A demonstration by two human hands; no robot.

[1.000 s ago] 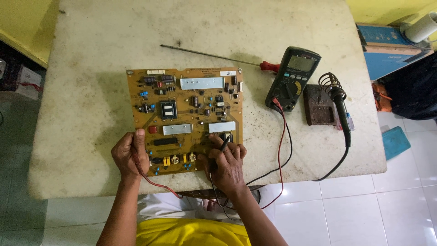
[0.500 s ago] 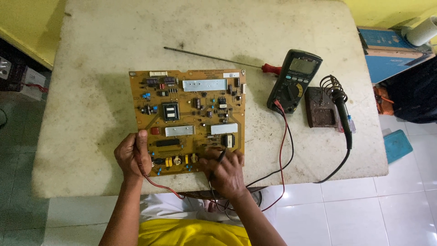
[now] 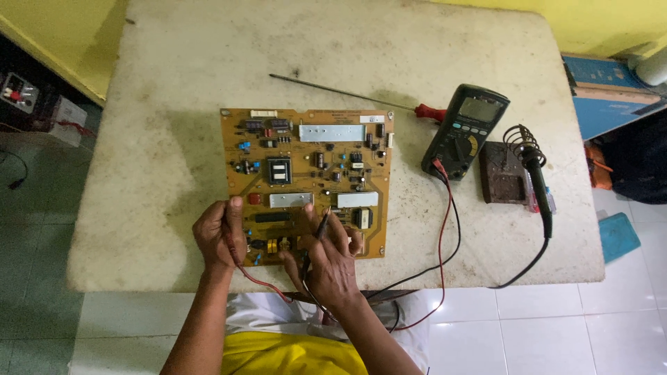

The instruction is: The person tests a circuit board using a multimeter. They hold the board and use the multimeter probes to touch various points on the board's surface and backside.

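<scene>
Orange-brown circuit board [image 3: 306, 177] flat near the table's [image 3: 160, 104] front edge, left hand [image 3: 219, 236] pinching a red probe [image 3: 229, 244] at the board's left edge, right hand [image 3: 326, 260] pinching a black probe [image 3: 321, 226] on its lower part, long red-handled screwdriver [image 3: 354, 96], dark multimeter [image 3: 464, 132], soldering iron [image 3: 536, 184] on its stand toward the right edge

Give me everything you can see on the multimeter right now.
The multimeter is a dark handheld unit with a grey screen on top, small buttons under it and a round selector dial. It lies face up, tilted, on the worn table, right of the circuit board. Red and black leads plug into its lower end and run toward the person. Neither hand touches it.
</scene>
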